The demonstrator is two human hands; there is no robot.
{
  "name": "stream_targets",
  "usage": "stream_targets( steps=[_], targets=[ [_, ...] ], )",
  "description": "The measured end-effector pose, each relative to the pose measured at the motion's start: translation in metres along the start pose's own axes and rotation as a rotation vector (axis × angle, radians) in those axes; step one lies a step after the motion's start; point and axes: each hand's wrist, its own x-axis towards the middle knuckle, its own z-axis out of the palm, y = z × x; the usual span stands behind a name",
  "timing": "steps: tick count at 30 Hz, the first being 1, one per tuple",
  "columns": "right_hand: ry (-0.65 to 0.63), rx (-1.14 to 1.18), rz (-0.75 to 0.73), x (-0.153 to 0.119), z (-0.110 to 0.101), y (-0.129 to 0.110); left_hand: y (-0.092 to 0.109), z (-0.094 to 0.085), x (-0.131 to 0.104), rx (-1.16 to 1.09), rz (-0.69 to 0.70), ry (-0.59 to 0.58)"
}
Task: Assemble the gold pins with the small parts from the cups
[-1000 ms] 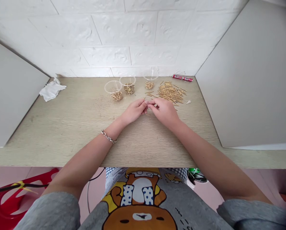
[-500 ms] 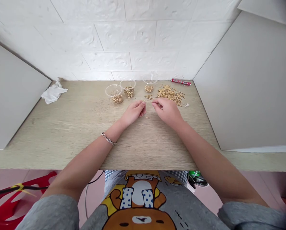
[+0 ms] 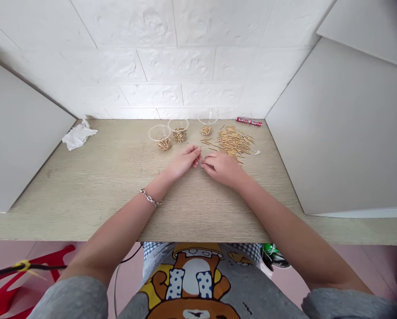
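Observation:
My left hand (image 3: 186,160) is closed in a pinch on a small thin gold piece, whose tip shows by the thumb. Close to its right, my right hand (image 3: 221,167) pinches with thumb and forefinger near the wood surface; what it holds is too small to make out. Beyond my right hand lies a pile of gold pins (image 3: 233,141), with a few loose gold pins (image 3: 206,141) to its left. Three clear cups stand behind my hands: the left cup (image 3: 164,144), the middle cup (image 3: 179,134) and the right cup (image 3: 206,130), each with small gold pieces inside.
A red tube-like wrapper (image 3: 249,121) lies at the back by the wall. Crumpled white tissue (image 3: 79,135) sits at the back left, and a small white scrap (image 3: 257,152) right of the pile. White panels (image 3: 344,133) flank the wooden table (image 3: 118,212).
My right hand has moved down and left, closer to my left hand and the table surface. The camera view has tilted up slightly. My left hand keeps its pinch.

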Motion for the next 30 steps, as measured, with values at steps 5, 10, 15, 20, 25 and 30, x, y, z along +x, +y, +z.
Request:
stream_targets(
  steps=[5, 10, 15, 20, 25, 30],
  targets=[
    [0.025, 0.065, -0.087, -0.003, -0.001, -0.01, 0.003, -0.006, -0.001, 0.103, 0.029, -0.027],
    [0.126, 0.028, 0.057, -0.003, -0.016, 0.002, 0.011, -0.022, 0.003, -0.001, 0.105, 0.24],
    [0.11, 0.148, 0.202, -0.002, -0.024, 0.018, 0.015, -0.025, 0.003, -0.074, 0.123, 0.283],
    [-0.078, 0.24, 0.157, -0.002, -0.015, 0.015, 0.016, -0.025, 0.003, -0.054, 0.143, 0.297],
    [-0.156, 0.296, 0.114, -0.001, -0.007, 0.011, 0.01, -0.026, 0.004, 0.043, 0.11, 0.192],
    [-0.119, 0.292, 0.129, 0.0, -0.006, 0.015, 0.004, -0.029, 0.003, 0.273, 0.043, -0.086]
  ],
)
